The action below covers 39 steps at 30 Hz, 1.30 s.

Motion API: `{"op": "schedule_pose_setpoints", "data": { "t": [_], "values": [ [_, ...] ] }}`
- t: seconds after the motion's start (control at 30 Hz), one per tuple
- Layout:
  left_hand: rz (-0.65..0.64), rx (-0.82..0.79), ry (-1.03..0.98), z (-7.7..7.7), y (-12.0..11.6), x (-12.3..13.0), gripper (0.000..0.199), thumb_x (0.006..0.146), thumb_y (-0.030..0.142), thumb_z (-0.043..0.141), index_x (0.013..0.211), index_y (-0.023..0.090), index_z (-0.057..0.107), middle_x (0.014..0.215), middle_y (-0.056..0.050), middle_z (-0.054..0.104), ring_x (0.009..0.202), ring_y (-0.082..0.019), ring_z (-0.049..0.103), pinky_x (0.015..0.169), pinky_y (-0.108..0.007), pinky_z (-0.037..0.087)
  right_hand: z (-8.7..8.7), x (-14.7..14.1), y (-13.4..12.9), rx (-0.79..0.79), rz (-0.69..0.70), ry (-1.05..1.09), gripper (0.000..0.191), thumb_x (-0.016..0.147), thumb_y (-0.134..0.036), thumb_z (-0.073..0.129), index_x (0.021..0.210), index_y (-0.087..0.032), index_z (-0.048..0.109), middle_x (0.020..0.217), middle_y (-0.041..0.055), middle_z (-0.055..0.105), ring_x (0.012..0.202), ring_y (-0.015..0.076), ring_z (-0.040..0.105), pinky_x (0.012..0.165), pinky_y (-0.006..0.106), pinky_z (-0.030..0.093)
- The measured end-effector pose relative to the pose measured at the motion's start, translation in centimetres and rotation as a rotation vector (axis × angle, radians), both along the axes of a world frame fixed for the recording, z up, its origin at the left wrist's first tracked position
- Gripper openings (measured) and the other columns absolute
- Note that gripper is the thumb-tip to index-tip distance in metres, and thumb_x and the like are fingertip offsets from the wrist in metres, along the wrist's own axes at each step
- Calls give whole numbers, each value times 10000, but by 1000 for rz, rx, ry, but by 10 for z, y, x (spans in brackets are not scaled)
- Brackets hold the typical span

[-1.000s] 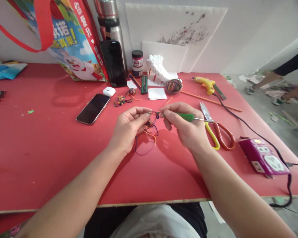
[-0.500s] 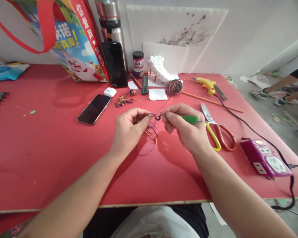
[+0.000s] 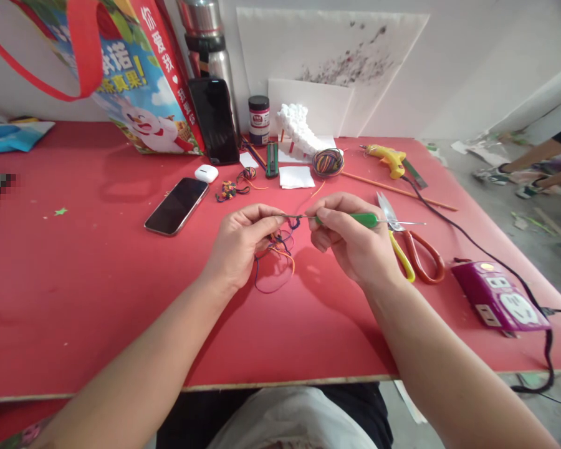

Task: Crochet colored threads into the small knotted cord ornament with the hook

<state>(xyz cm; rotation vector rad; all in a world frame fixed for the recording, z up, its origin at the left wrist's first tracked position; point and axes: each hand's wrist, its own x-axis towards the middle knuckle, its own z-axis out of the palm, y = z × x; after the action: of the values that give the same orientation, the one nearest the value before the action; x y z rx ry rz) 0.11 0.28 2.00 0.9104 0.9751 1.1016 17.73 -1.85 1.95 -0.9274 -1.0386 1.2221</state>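
Observation:
Between finger and thumb, my left hand point(image 3: 238, 243) pinches dark multicoloured yarn point(image 3: 280, 246), whose loose orange and purple strands hang down onto the table. My right hand point(image 3: 348, 234) is closed around a crochet hook with a green handle point(image 3: 365, 220). The hook's thin metal shaft points left and meets a dark loop of yarn in the gap between my hands; its other metal end sticks out to the right over the scissors point(image 3: 409, 240). A wound ball of multicoloured yarn point(image 3: 328, 162) lies behind my right hand.
On the red table point(image 3: 98, 312) are a phone point(image 3: 176, 206), an earbud case point(image 3: 206, 173), a small knotted yarn piece point(image 3: 229, 190), a green cutter point(image 3: 272, 160), a yellow glue gun point(image 3: 387, 159) and a purple power socket point(image 3: 500, 296). A shopping bag point(image 3: 144, 93) stands behind. A person's legs point(image 3: 533, 153) show at right.
The green handle has shifted slightly right and is more level. More of the orange and dark yarn shows beneath my left fingers.

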Motion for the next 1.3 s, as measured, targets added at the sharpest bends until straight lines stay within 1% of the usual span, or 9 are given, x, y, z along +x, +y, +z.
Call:
{"op": "schedule_pose_setpoints", "data": {
  "t": [0.13, 0.3, 0.43, 0.53, 0.73, 0.87, 1.0, 1.17, 1.3],
  "values": [
    [-22, -11, -28, 0, 0, 1, 130, 656, 235, 908, 711, 177, 806, 605, 7, 636, 468, -40, 357, 452, -218, 225, 0, 0, 1, 19, 33, 67, 127, 810, -321, 843, 842, -210, 791, 706, -18, 693, 493, 79, 505, 485, 267, 454],
    [-20, 75, 24, 2, -7, 1, 163, 761, 247, 907, 914, 226, 853, 682, 8, 674, 595, -101, 554, 518, -219, 382, -3, -2, -1, 144, -6, 12, 182, 872, -385, 873, 924, -231, 791, 793, -13, 724, 530, 88, 571, 520, 277, 496],
    [-37, 191, 83, 2, -11, 0, 120, 862, 326, 869, 930, 228, 849, 660, 14, 659, 592, -118, 583, 585, -250, 485, -6, -3, -2, 190, -59, -81, 246, 908, -467, 860, 978, -247, 776, 826, -9, 716, 553, 103, 588, 525, 291, 510],
    [-91, 201, 77, 3, -14, 0, 213, 900, 424, 859, 917, 213, 838, 641, 17, 638, 575, -117, 584, 608, -253, 513, -7, -3, -2, 205, -96, -111, 259, 925, -489, 846, 1001, -253, 769, 834, -11, 706, 559, 104, 581, 531, 294, 516],
    [-198, 136, 30, 3, -17, 2, 321, 887, 499, 876, 913, 181, 835, 651, 9, 614, 567, -102, 572, 504, -209, 411, -10, -3, -2, 257, -132, -92, 137, 978, -391, 806, 1047, -272, 799, 875, 3, 733, 704, 139, 656, 614, 296, 560],
    [-235, 202, 58, 1, -18, 4, 278, 920, 462, 849, 916, 184, 833, 664, -11, 670, 586, -111, 577, 536, -228, 438, -10, -3, -2, 249, -182, -137, 153, 982, -414, 795, 1052, -279, 799, 919, 26, 766, 801, 177, 710, 679, 327, 601],
    [-234, 177, 76, 3, -19, 4, 298, 834, 462, 920, 853, 186, 808, 680, -3, 662, 602, -120, 585, 551, -240, 471, -10, -3, -2, 261, -206, -172, 176, 998, -440, 773, 1078, -284, 781, 952, 34, 775, 883, 201, 749, 722, 346, 620],
    [-253, 136, 55, 5, -19, 5, 295, 795, 401, 941, 793, 189, 736, 676, 13, 655, 612, -124, 615, 611, -252, 555, -10, -2, -2, 251, -218, -175, 179, 998, -433, 778, 1080, -275, 777, 944, 35, 785, 879, 201, 765, 716, 342, 621],
    [-256, 153, 65, 5, -18, 5, 265, 785, 348, 935, 785, 184, 727, 679, 18, 658, 610, -121, 630, 621, -248, 563, -8, -2, -2, 278, -219, -158, 156, 981, -411, 807, 1052, -272, 797, 920, 30, 794, 857, 196, 768, 699, 335, 622]
  ]
}}
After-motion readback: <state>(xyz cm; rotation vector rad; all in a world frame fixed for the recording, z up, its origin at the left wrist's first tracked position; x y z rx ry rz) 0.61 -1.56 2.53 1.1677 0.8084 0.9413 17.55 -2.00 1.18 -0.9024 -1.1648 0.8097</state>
